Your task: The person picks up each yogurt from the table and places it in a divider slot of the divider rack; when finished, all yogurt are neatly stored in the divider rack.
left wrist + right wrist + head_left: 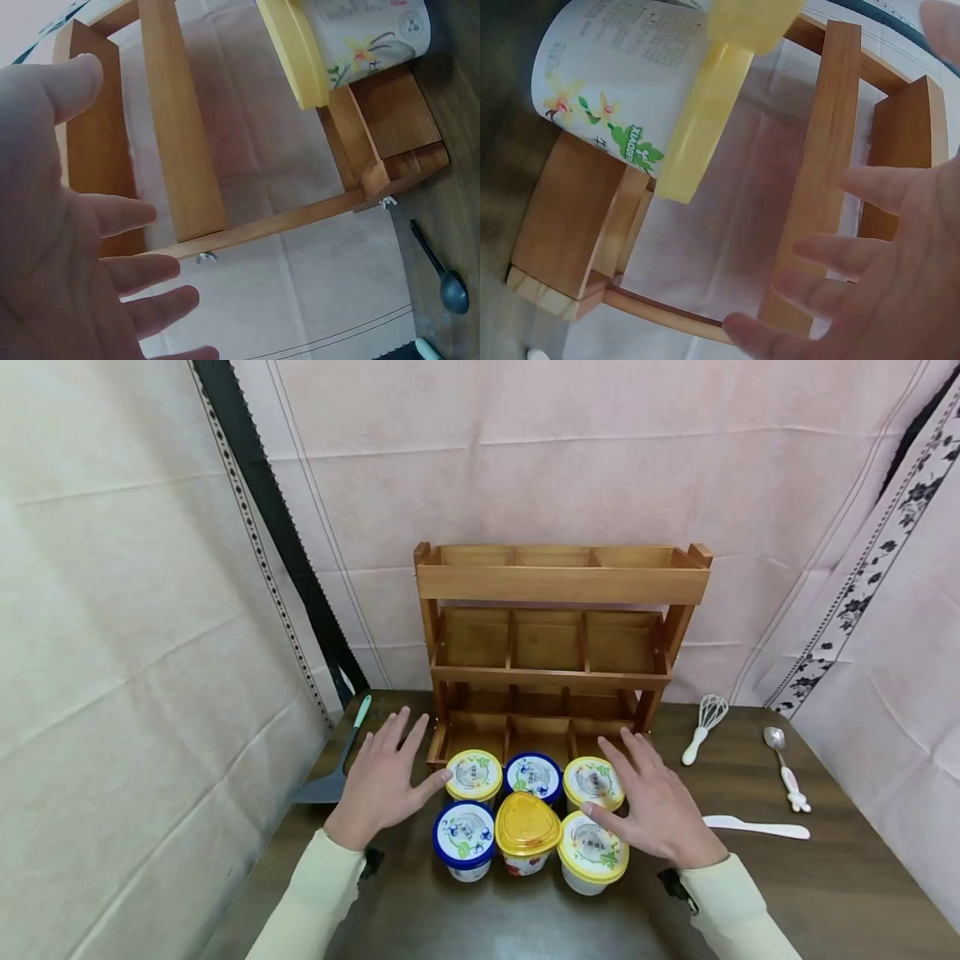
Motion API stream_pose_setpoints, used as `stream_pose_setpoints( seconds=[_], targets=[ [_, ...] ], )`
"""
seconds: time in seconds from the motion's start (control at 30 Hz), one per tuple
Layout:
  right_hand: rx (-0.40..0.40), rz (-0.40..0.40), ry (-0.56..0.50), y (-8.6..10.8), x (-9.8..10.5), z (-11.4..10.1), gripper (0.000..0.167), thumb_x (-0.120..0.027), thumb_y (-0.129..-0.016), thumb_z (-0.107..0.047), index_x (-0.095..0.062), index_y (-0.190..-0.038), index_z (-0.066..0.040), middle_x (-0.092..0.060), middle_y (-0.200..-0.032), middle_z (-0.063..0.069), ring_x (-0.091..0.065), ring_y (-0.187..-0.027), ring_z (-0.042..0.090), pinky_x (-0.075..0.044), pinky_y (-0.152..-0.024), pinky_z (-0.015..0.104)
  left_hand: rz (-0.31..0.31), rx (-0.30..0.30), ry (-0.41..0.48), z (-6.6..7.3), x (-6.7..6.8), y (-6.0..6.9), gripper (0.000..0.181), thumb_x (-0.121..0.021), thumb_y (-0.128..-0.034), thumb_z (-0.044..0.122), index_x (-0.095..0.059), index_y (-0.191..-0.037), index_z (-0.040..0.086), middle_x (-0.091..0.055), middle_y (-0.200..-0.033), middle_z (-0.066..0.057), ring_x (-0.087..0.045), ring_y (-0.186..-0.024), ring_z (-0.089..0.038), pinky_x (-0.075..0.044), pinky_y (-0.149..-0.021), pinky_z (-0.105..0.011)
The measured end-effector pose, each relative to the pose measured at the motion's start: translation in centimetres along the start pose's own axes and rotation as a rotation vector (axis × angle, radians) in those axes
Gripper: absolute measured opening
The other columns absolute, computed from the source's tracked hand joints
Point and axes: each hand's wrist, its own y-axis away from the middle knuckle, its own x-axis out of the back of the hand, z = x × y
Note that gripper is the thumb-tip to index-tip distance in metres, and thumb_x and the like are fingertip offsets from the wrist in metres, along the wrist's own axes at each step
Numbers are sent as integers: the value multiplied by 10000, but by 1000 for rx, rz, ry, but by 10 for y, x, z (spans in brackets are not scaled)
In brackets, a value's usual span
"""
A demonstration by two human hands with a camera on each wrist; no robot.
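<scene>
Two pale green sleeves [318, 893] reach over the brown counter [480, 935] from the near side, one left and one right, each with a dark strap [371, 863] at the wrist. Between them six lidded tubs stand upright in two close rows of three. The near row holds, from left to right, a near blue tub [464, 839], a domed yellow tub [527, 827] and a near yellow tub [591, 850].

The left hand [386, 781] is raised just left of the group, its fingers spread apart and holding nothing, thumb toward the tubs. The right hand [652, 802] mirrors it on the right, fingers also apart and free of any load, the thumb over the near yellow tub in the head view. Behind come a far left yellow tub [474, 775], a far blue tub [533, 775] and a far right yellow tub [593, 781].

Out to the right lie a white knife [761, 828], a white-handled spoon [787, 775] and, farther off, a whisk [703, 729]. On the left lie a spatula [326, 789] and, visible from the left wrist, a black spoon [452, 291]. Just beyond the tubs stands a three-tier wooden rack [566, 587] with divided compartments; pale cloth [585, 468] hangs farthest away.
</scene>
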Motion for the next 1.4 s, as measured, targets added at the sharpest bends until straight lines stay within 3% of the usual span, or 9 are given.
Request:
stream_pose_setpoints(
  seconds=[0.27,0.63,0.83,0.93,1.17,1.4],
  targets=[
    [-24,-20,-177,-4,-6,10,1012,-698,-892,-724,-318,-1670,-200,-312,-1704,199,-387,-1508,484,-445,-1076,748,72,-31,170,-9,0,-27,891,-585,-988,691,-352,-1652,143,-330,-1708,-183,-425,-1513,-430,-514,-1087,-632],
    [-60,-18,-382,-2,-15,25,869,-786,-927,-527,-412,-1608,-137,-467,-1612,189,-460,-1457,469,-448,-1087,731,204,-46,355,-37,-1,-66,735,-633,-1026,553,-450,-1584,111,-448,-1609,-177,-520,-1421,-392,-463,-1150,-616],
    [-104,-40,-517,-2,-19,35,818,-804,-940,-434,-424,-1593,-120,-505,-1569,197,-553,-1374,456,-541,-1044,631,278,-53,432,-49,-3,-85,650,-626,-1044,503,-494,-1548,114,-535,-1506,-183,-617,-1225,-367,-548,-1018,-566],
    [-133,-65,-597,-2,-20,38,809,-808,-938,-422,-426,-1586,-124,-521,-1549,209,-598,-1328,443,-560,-1038,595,318,-45,476,-53,-5,-94,607,-629,-1047,484,-521,-1528,129,-564,-1470,-170,-616,-1227,-354,-563,-1000,-552],
    [-192,-127,-678,-4,-25,45,812,-808,-933,-438,-424,-1583,-139,-520,-1551,209,-576,-1354,430,-564,-1045,576,320,-12,650,-57,-6,-120,569,-636,-1053,455,-542,-1503,119,-576,-1469,-159,-584,-1347,-336,-564,-1048,-557],
    [-212,-167,-727,-5,-34,52,810,-799,-946,-400,-412,-1595,-107,-501,-1588,195,-525,-1393,442,-530,-1077,606,303,47,790,-53,-1,-148,562,-656,-1050,429,-542,-1503,118,-579,-1493,-167,-582,-1373,-312,-539,-1099,-523]
  ],
)
